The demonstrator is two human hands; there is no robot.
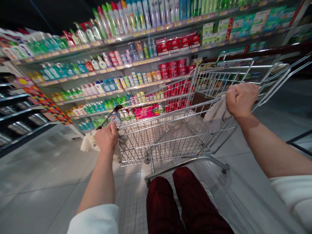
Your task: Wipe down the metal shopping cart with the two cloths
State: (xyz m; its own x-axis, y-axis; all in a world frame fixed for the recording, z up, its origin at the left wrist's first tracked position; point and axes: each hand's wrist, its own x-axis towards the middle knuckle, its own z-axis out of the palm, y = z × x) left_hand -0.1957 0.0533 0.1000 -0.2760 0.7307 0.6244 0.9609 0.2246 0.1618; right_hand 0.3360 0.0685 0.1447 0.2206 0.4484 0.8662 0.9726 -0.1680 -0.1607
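Foreground: two knees point(161, 198) in dark red trousers, set before one wire shopping cart point(170, 131), which is placed crosswise on pale floor tiles point(56, 208). A cream cloth point(89, 142) is held at the cart's left end by the left hand point(107, 136), its fingers curled tight. A greyish cloth point(215, 112) is pressed to the rim at the right by the right hand point(241, 99), fingers closed over it. The tiles are seen through the basket's mesh.

Background: one shelving unit point(107, 70), several tiers. Low tiers: pump bottles point(95, 107), a bright pink pack point(146, 112). Middle: small jars point(140, 78), red tins point(173, 69). Upper: red cartons point(177, 44), green-and-white boxes point(211, 34). Top: tall cans point(147, 13), closely ranked.
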